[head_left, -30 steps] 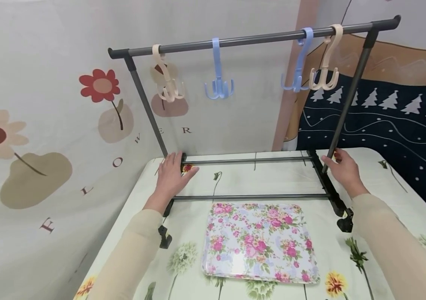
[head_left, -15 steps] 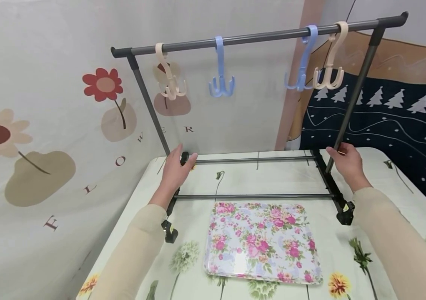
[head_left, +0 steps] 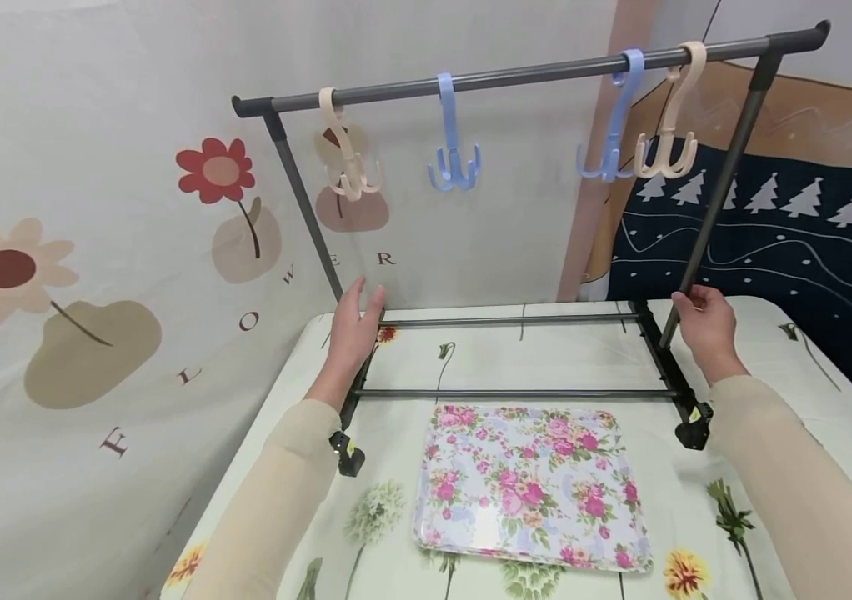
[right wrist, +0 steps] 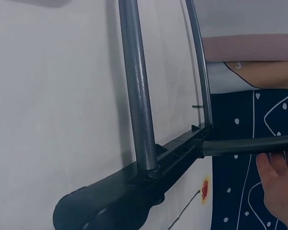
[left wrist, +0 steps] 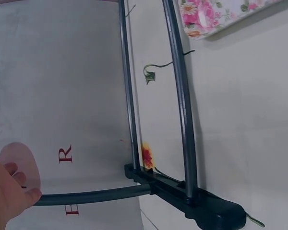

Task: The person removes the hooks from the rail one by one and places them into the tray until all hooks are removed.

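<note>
A dark grey metal clothes rack [head_left: 411, 88] stands on the table. Two beige hooks [head_left: 351, 171] and two blue hooks [head_left: 452, 158] hang from its top bar. My left hand [head_left: 354, 333] holds the lower part of the left post [head_left: 306, 208]; in the left wrist view, the fingers of the left hand [left wrist: 7, 191] curl at the post, covering part of it. On the other side, my right hand [head_left: 707, 329] grips the right post [head_left: 729, 158] low down, thumb in front. In the right wrist view, fingertips of the right hand [right wrist: 281, 187] meet the post from below.
A flower-patterned rectangular tray [head_left: 531, 487] lies before the rack's lower crossbar [head_left: 516, 393]. Black casters [head_left: 349, 454] sit at the base's front ends. A floral cloth [head_left: 388, 550] covers the table. Printed fabric [head_left: 471, 225] hangs behind and to the left.
My left hand has slid up the left post, its fingers closing in from a spread pose. My right hand has shifted slightly up its post. The rack's front casters have turned a little.
</note>
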Demonstrator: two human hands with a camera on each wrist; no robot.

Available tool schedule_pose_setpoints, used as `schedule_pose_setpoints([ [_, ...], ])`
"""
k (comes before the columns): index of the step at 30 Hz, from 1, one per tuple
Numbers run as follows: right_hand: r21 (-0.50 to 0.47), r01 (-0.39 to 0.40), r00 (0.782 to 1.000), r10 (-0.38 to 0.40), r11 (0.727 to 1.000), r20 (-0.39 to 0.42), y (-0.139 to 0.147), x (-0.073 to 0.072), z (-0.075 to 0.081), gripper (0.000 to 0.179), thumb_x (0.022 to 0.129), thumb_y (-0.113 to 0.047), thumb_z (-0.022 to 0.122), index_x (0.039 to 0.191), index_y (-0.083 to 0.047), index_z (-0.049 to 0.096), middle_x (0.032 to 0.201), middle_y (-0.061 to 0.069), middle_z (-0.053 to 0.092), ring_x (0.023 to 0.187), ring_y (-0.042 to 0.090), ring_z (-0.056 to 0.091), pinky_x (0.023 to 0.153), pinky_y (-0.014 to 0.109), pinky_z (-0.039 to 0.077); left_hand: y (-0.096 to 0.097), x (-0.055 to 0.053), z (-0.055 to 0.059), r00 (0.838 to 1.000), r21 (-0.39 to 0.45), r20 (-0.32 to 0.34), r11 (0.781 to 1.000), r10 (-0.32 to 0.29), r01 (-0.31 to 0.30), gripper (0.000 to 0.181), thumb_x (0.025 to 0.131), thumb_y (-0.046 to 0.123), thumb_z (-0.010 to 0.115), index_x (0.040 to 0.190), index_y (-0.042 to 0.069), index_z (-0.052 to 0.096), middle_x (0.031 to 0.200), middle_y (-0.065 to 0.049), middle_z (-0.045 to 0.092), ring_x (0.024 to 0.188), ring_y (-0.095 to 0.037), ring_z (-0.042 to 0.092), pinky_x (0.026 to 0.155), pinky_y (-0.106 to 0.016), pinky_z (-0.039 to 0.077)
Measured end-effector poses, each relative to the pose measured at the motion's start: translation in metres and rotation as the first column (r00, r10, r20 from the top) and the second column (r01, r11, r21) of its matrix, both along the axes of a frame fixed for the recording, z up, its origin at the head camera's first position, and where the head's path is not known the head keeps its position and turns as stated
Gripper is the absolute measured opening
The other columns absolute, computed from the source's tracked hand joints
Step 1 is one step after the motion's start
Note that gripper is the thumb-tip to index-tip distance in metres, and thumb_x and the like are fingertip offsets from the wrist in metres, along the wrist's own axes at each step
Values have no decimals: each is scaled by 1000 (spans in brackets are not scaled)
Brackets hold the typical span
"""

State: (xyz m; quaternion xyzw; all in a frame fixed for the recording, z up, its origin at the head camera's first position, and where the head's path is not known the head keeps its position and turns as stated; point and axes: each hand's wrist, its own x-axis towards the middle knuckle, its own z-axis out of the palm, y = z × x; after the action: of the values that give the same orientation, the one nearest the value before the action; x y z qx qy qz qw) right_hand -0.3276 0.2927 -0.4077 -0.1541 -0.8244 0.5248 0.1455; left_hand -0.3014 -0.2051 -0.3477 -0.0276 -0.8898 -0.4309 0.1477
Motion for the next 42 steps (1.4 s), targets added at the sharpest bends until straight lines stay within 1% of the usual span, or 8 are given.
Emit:
schedule_pose_setpoints([
  [5,59,-1,1000,2,998,-5,2,-3,-1,57,106,-39,39,144,3,38,144,23,45,117,31,50,101,44,46,0,-2,14,997,97,-50,994,53,-48,76,100,63,35,156,13,27,158,-10,31,146,-27,26,117,-46,23],
  [9,89,-16,1000,17,996,-12,3,-3,-2,56,106,-38,40,143,5,39,142,24,48,115,31,52,101,46,46,0,-7,33,986,200,-120,975,119,-93,73,99,62,40,153,14,33,153,-7,40,141,-21,34,114,-41,29],
  [17,107,-17,1000,18,994,-11,5,-4,-2,57,106,-36,41,144,5,38,142,25,48,117,33,53,100,46,46,9,-21,89,929,324,-281,935,242,-146,62,98,54,53,144,14,47,134,-3,56,124,-11,48,103,-25,37],
  [23,108,-10,1000,11,994,-9,5,-4,-3,56,106,-37,41,144,4,38,143,24,49,113,29,53,100,44,46,16,-24,125,915,349,-327,930,236,-116,62,96,53,58,144,14,47,138,-3,53,128,-10,47,107,-25,37],
  [29,85,-10,1000,10,996,-1,3,-1,-3,57,106,-38,41,144,4,38,144,23,48,115,31,53,101,44,46,22,-28,144,899,332,-349,932,264,-144,60,95,47,63,143,15,47,137,-3,52,127,-11,47,104,-21,38],
  [35,65,-3,1000,3,998,7,3,0,-4,56,105,-39,42,143,1,41,140,19,51,95,5,52,100,39,47,28,-36,158,886,302,-351,932,303,-199,54,96,41,65,141,14,50,130,-3,55,121,-11,49,98,-18,40],
  [38,61,-15,1000,15,998,0,4,0,-5,57,105,-40,44,143,2,41,135,17,52,87,-3,49,96,35,49,33,-39,166,880,317,-343,922,328,-220,52,96,39,66,139,14,52,128,-2,55,119,-11,50,96,-18,40],
  [42,59,-26,1000,26,998,-2,6,0,-4,59,104,-42,45,142,3,41,127,12,54,85,-4,48,95,34,49,41,-42,176,876,361,-313,899,367,-248,48,96,38,66,137,15,54,127,-2,56,117,-12,51,93,-19,41],
])
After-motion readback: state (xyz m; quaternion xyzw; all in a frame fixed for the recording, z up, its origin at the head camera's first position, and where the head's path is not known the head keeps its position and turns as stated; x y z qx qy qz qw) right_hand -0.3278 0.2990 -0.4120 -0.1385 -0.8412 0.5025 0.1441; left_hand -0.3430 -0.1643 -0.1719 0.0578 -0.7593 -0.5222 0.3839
